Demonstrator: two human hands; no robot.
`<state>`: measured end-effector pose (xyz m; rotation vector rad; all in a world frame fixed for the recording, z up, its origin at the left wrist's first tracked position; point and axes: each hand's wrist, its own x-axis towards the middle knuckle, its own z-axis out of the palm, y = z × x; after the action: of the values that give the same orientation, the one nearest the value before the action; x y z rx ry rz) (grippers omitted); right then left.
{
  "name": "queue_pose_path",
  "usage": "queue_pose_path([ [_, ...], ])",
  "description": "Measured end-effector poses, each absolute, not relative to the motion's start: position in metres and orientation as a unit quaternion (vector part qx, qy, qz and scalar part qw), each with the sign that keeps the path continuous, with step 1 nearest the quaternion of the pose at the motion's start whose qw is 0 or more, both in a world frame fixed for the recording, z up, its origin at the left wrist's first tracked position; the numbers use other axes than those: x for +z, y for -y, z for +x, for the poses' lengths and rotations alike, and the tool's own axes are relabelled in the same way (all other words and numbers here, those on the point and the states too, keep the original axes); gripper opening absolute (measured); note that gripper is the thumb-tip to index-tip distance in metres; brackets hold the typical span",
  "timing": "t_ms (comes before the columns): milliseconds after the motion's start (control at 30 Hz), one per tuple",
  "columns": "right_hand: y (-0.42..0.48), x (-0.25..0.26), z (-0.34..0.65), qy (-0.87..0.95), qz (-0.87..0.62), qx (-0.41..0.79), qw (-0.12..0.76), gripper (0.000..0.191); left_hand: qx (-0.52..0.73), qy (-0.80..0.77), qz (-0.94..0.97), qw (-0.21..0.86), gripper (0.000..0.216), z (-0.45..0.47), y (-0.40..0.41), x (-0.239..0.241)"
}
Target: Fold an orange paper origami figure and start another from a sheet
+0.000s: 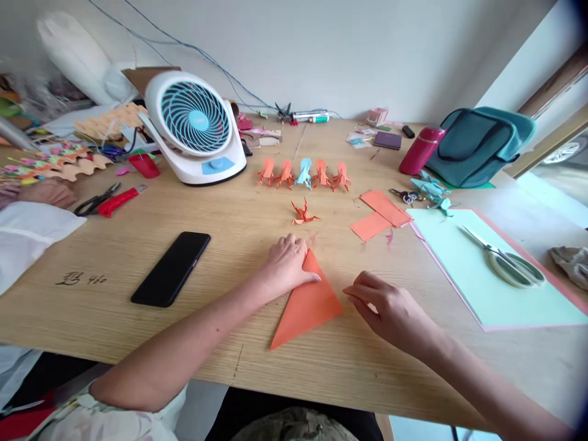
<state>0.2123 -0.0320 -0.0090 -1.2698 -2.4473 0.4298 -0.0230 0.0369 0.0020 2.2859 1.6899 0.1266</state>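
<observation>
Pressing flat rather than grasping, the left hand (287, 264) is resting its fingers on the upper corner of the orange paper triangle (307, 306), pinning it to the wooden table (220, 349). Just to the right, the right hand (390, 309) is sitting with its fingers curled and their tips meeting the triangle's right corner; whether it is pinching the paper or only touching it, I cannot tell. That triangle is lying flat near the table's front edge, between both hands, its longest point aiming back toward the person. Well apart on the left, a black phone (171, 267) is lying with its screen dark. A little farther back, a small orange crane (302, 213) is standing just beyond the left hand, and two orange paper pieces (383, 208) are lying to its right. Off to the right side, a mint sheet (478, 288) is carrying a pair of scissors (505, 260). On the left, red-handled cutters (117, 200) are lying near the phone. Beyond the crane, a row of folded figures (304, 174) is standing, four orange with one blue in the middle. At the back, a white fan (195, 125) is facing the person, and a red bottle (420, 150) is lying against a teal bag (478, 144).
</observation>
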Motion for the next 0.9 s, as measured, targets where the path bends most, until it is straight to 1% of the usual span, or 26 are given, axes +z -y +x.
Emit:
queue_pose_path([
  [67, 0.009, -0.01, 0.205, 0.847, -0.454, 0.19, 0.201, 0.026, 0.024, -0.589, 0.789, 0.175, 0.055, -0.019, -0.04, 0.008],
  [233, -0.03, -0.017, 0.187, 0.785, -0.489, 0.242, 0.294, 0.024, 0.015, -0.59, 0.789, 0.17, 0.07, -0.013, -0.045, 0.012],
  [333, -0.032, -0.029, 0.183, 0.769, -0.493, 0.241, 0.328, 0.025, 0.003, -0.58, 0.796, 0.172, 0.062, -0.014, -0.05, 0.013],
  [500, -0.024, -0.037, 0.185, 0.769, -0.478, 0.247, 0.346, 0.029, 0.034, -0.539, 0.816, 0.205, 0.036, -0.018, -0.065, 0.012],
  [633, -0.026, -0.032, 0.186, 0.746, -0.499, 0.264, 0.354, 0.028, 0.088, -0.49, 0.822, 0.276, 0.019, -0.017, -0.077, 0.006],
  [900, -0.024, -0.029, 0.182, 0.728, -0.503, 0.323, 0.335, 0.032, 0.203, -0.419, 0.778, 0.422, 0.024, -0.008, -0.081, -0.005],
])
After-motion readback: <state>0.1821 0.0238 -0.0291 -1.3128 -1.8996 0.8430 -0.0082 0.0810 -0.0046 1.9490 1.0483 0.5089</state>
